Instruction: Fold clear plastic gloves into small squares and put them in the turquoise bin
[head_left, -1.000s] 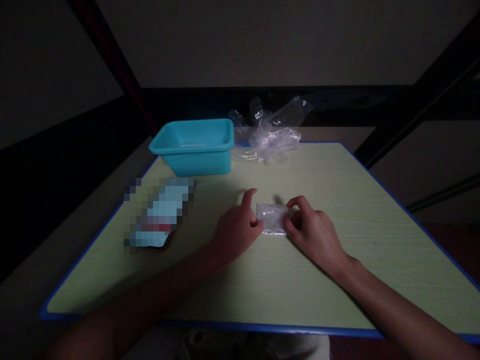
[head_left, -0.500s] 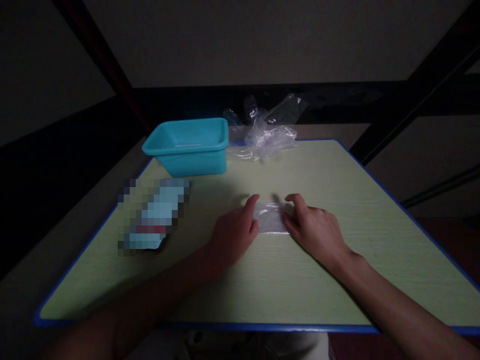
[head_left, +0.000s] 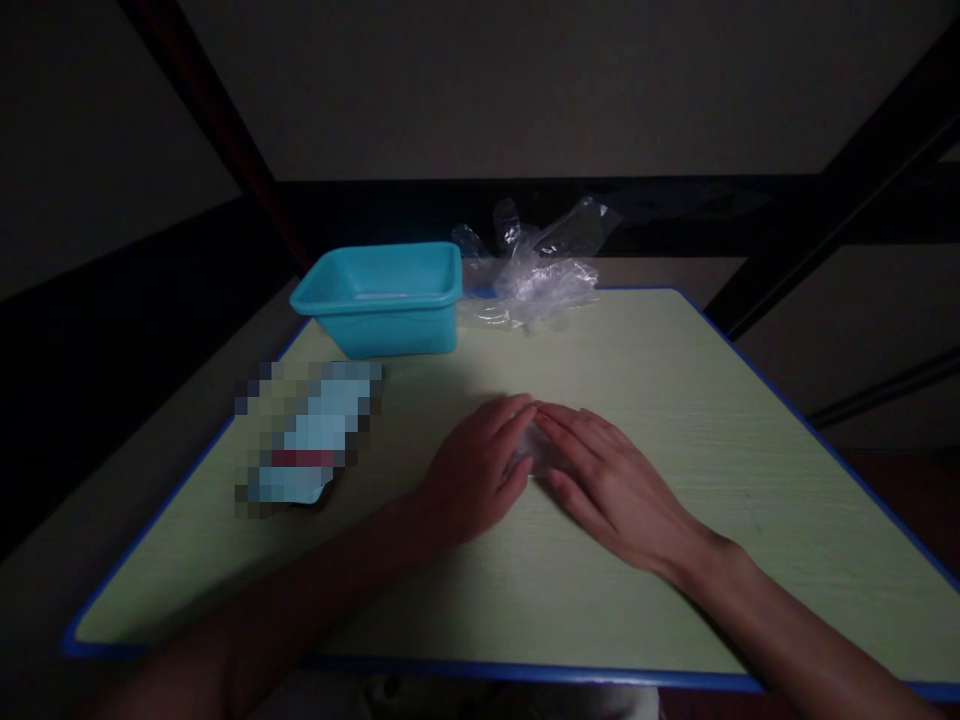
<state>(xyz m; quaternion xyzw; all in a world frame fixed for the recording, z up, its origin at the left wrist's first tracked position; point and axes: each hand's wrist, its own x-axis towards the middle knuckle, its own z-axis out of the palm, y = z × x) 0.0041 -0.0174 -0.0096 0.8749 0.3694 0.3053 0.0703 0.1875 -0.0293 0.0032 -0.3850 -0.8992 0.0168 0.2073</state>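
Reading the table [head_left: 697, 420] from the left, with the clear packet [head_left: 534, 458] as clock centre: out at nine o'clock, a blurred, flat, pale-blue object [head_left: 322, 420], well apart. Up between ten and eleven, a turquoise tub [head_left: 401, 332]. Now in to the left hand [head_left: 469, 465], close at nine, with fingers stretched and held together, thumb set apart, seemingly touching the packet. Dead centre, that packet, flat on the table, peeking out between both hands; can't tell its long axis, with both ends hidden. Straight up at twelve, well beyond, crumpled clear plastic [head_left: 540, 285]. And across to the right hand [head_left: 619, 485], close at three, just as near as the left, with fingers laid flat, side by side, over the packet, thumb apart toward six, meeting or nearly meeting the left fingertips. No pinch showing; can't tell how firmly pressed.
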